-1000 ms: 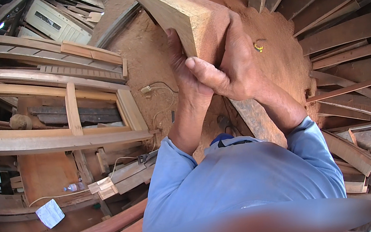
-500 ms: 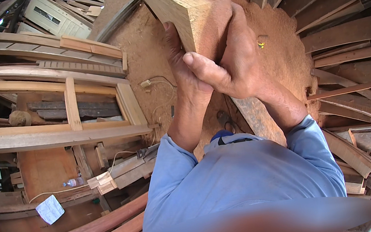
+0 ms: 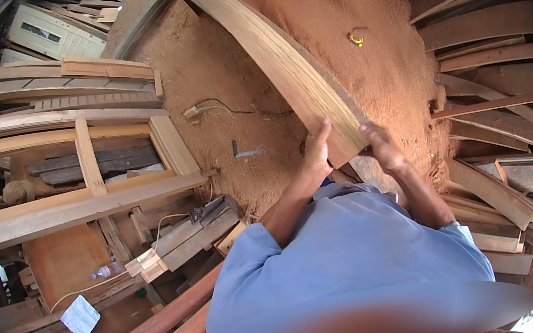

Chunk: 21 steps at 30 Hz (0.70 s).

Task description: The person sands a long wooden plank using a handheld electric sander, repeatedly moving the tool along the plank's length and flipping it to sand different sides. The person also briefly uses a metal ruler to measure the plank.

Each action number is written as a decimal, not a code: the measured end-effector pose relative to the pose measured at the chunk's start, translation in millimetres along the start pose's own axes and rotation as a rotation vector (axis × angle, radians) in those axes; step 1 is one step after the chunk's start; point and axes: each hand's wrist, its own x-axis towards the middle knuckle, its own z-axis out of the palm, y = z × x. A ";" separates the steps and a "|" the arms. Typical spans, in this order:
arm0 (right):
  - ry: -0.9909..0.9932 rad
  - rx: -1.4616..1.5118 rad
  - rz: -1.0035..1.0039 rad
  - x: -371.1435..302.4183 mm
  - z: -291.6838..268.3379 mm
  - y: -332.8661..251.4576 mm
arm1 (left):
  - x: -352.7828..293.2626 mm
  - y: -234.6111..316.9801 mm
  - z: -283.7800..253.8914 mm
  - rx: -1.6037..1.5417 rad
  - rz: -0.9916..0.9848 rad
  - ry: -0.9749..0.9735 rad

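A long, thick wooden plank [image 3: 282, 64] with pale, streaked grain stretches from near my body to the far left. My left hand [image 3: 317, 153] grips the left edge of its near end, thumb lying on top. On the opposite edge, my right hand [image 3: 385, 150] holds the same end, its fingers partly hidden under the wood. The near end is low, close to my waist, and the underside of the plank is out of sight.
Left of me lies a wooden frame [image 3: 89, 158] on stacked timber. Boards [image 3: 493, 26] fan out along the right. On the sawdust-covered ground are a yellow object [image 3: 356, 38], a small square [image 3: 236, 150] and a cord with a socket [image 3: 191, 111]. A paper sheet [image 3: 81, 317] lies lower left.
The plank's near end has dropped from raised before me to near my waist, so its long face now shows. My hands came down with it and moved apart to opposite edges.
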 end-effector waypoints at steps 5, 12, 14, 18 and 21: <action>0.148 -0.049 0.269 50.2 -19.1 122.4 | 62.0 -97.3 -114.0 0.169 -0.005 0.262; 0.225 -0.995 -0.005 78.3 -94.9 181.1 | 94.8 -116.9 -150.9 1.146 -0.248 0.277; 0.318 -0.904 0.046 44.9 -129.2 152.4 | 100.8 -120.6 -149.8 1.390 -0.321 0.304; 0.571 -1.102 0.217 -100.3 -241.3 190.2 | 110.0 -127.8 -148.1 1.313 -0.537 0.188; 0.379 -0.768 0.417 -197.9 -268.2 227.5 | 116.0 -143.7 -173.7 1.313 -0.479 0.236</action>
